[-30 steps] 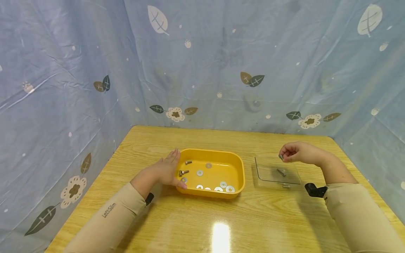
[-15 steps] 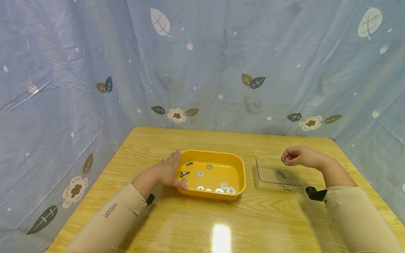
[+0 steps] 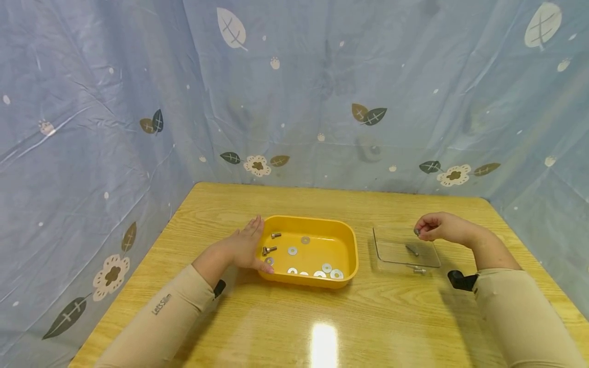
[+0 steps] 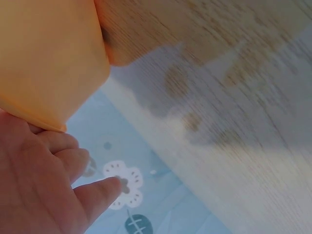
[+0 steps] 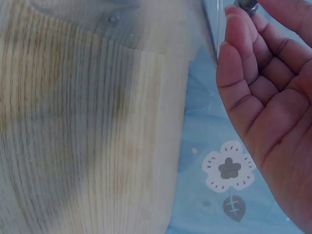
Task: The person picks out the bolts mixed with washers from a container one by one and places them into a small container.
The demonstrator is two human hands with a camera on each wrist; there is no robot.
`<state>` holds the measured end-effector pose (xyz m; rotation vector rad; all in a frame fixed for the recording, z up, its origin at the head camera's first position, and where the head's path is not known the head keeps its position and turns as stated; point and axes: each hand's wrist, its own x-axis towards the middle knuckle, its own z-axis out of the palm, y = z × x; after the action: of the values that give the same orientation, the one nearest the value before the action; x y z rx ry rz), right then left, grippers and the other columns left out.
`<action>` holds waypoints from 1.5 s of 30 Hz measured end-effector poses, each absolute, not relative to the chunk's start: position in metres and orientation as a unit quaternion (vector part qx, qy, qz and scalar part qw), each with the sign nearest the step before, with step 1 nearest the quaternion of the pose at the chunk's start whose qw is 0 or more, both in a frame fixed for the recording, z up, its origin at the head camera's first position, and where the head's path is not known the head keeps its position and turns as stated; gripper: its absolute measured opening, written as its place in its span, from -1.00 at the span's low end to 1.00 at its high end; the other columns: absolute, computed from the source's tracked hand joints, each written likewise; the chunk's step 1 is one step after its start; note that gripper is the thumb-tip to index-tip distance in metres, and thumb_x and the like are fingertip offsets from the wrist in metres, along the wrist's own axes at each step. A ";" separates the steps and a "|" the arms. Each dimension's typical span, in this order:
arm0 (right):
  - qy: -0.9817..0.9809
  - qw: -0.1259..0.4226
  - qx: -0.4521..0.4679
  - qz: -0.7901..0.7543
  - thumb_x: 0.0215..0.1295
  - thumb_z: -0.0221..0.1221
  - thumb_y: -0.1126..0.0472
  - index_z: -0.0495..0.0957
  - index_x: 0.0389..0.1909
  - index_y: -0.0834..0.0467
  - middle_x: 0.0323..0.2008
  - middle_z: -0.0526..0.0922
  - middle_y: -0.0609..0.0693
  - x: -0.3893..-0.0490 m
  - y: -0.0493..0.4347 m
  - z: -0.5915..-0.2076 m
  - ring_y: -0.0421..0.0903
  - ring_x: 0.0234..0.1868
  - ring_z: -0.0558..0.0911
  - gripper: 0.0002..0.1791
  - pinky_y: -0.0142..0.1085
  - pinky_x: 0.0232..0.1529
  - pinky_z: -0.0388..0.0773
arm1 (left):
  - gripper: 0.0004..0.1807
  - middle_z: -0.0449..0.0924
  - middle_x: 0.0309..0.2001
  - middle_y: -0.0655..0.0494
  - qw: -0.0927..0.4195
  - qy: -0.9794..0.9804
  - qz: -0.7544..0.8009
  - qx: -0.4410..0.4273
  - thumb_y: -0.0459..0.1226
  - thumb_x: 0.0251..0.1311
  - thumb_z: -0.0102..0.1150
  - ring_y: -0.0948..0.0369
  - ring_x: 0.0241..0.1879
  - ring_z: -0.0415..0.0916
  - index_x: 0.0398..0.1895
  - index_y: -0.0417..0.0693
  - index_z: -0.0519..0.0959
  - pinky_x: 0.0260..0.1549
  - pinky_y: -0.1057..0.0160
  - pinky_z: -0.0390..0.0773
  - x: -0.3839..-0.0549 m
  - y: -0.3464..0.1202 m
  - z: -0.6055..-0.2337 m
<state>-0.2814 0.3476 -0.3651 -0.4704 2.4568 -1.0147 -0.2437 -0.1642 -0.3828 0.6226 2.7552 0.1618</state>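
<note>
- Room: the work area is enclosed by a blue curtain (image 3: 285, 61) printed with leaves and flowers.
- Surface: a wood-grained counter (image 3: 386, 317) is provided; strong glare is returned near its front.
- Tray: the yellow tray (image 3: 313, 281) is placed near mid-counter and should be braced lightly, so that it is neither tipped nor slid.
- Box: the clear box (image 3: 391, 255) is set to the right of the tray, well apart from the right sleeve's hem; its transparent walls are easily misjudged, so clearance should be checked.
- Hands: the two are held well apart. The left hand (image 3: 246, 248) is laid along the tray's left end, thumb over the front rim. The right hand (image 3: 444, 228) is raised over the box's far right part, thumb and fingertips pinched together.
- Washers (image 3: 292, 251): several are spread over the tray floor, alongside a few screws (image 3: 270, 250).
- Box contents: one screw (image 3: 411, 250) is seen within; whether a second piece (image 3: 419, 270) is inside or refracted by the wall cannot be told.
- Fastener (image 3: 416, 232): the small metal part is pinched in the right fingertips above the box. If released, it should be lowered first to limit bouncing.
</note>
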 end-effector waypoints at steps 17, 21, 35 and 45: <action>0.883 0.221 -0.164 -0.380 0.26 0.12 0.18 0.39 -0.03 0.42 -0.13 0.50 0.24 -0.281 0.350 -0.368 0.01 -0.18 0.52 -0.59 -0.10 -0.13 0.45 | 0.42 -0.57 0.40 -0.11 0.163 0.961 0.062 0.213 0.42 -0.28 0.13 0.01 0.40 -0.46 0.40 -0.21 -0.41 0.26 -0.15 -0.12 -0.244 -0.164 -0.382; 0.883 0.219 -0.166 -0.380 0.26 0.12 0.17 0.40 -0.03 0.42 -0.08 0.48 0.26 -0.281 0.351 -0.371 0.00 -0.17 0.52 -0.59 -0.17 -0.15 0.46 | 0.42 -0.56 0.40 -0.13 0.163 0.961 0.060 0.215 0.40 -0.27 0.14 0.00 0.40 -0.45 0.40 -0.22 -0.41 0.26 -0.16 -0.11 -0.244 -0.163 -0.383; 0.893 0.204 -0.157 -0.369 0.29 0.09 0.17 0.41 0.03 0.39 -0.07 0.50 0.26 -0.282 0.352 -0.374 -0.01 -0.07 0.52 -0.59 -0.18 -0.07 0.46 | 0.41 -0.54 0.41 -0.13 0.160 0.962 0.057 0.216 0.40 -0.26 0.14 0.01 0.40 -0.46 0.40 -0.24 -0.38 0.26 -0.15 -0.10 -0.244 -0.163 -0.382; 0.893 0.207 -0.162 -0.365 0.30 0.08 0.16 0.39 0.06 0.39 -0.10 0.49 0.26 -0.282 0.351 -0.372 0.04 -0.05 0.51 -0.57 -0.12 -0.06 0.46 | 0.41 -0.55 0.40 -0.13 0.160 0.962 0.057 0.216 0.39 -0.26 0.14 0.00 0.40 -0.45 0.40 -0.23 -0.39 0.26 -0.15 -0.11 -0.243 -0.164 -0.382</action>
<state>-0.2815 0.3512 -0.3721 -0.4500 2.4875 -1.0171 -0.2431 -0.1642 -0.3819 0.6157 2.7466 0.1642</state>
